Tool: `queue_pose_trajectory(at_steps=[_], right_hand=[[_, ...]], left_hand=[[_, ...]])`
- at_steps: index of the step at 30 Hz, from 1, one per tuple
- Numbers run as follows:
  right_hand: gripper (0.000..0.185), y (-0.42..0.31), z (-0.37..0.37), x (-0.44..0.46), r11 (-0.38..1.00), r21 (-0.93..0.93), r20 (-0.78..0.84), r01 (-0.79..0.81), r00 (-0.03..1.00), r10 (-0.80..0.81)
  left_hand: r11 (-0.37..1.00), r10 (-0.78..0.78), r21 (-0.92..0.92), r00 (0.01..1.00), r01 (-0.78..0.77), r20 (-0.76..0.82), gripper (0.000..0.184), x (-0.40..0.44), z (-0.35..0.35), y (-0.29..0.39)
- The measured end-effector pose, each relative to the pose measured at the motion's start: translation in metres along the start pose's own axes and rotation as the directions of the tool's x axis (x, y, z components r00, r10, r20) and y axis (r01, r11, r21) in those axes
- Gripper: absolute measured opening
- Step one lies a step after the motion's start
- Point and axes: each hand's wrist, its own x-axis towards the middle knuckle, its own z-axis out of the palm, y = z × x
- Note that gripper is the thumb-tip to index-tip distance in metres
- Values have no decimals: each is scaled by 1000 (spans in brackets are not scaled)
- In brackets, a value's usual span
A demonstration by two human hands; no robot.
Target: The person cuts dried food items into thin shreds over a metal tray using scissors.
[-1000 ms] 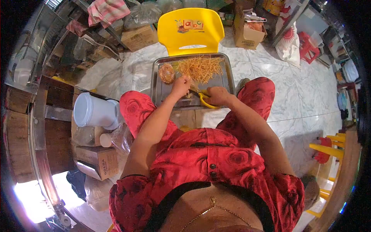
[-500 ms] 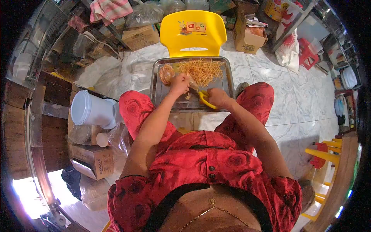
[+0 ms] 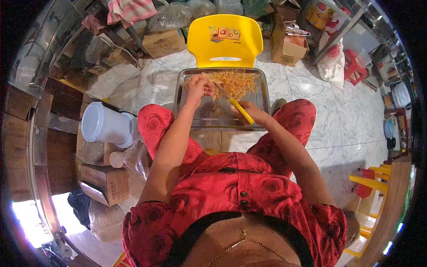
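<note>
The right hand (image 3: 252, 114)'s fingers grip the yellow scissors (image 3: 242, 111), blades towards the strips (image 3: 242, 83). The left hand (image 3: 196, 87) has moved left, over where the orange bundle showed; its fingers are curled, their grip unclear. The strips lie on the tray (image 3: 202, 118)'s far part, before the yellow chair (image 3: 224, 46).
</note>
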Motion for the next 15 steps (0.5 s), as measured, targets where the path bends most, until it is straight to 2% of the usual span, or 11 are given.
queue_pose_trajectory(at_steps=[2, 6, 8, 12, 15], right_hand=[[49, 1, -1, -2, 996, 85, 43, 4, 999, -8], [51, -3, 2, -6, 980, 199, 80, -10, 997, -6], [54, -5, 3, -11, 960, 272, 153, 67, 982, -112], [54, -7, 1, -12, 977, 209, 148, 46, 986, -79], [54, -7, 0, -13, 974, 208, 95, 89, 989, -111]], left_hand=[[987, -5, -159, 999, -3, -48, 7, -2, 0, 11], [986, 8, -163, 997, -20, -72, 7, -2, -5, 18], [989, 21, -146, 999, -28, -50, 8, -5, -4, 20], [994, 29, -106, 999, -30, -17, 9, 1, -13, 16], [986, 25, -164, 999, -31, -39, 7, 2, -15, 16]])
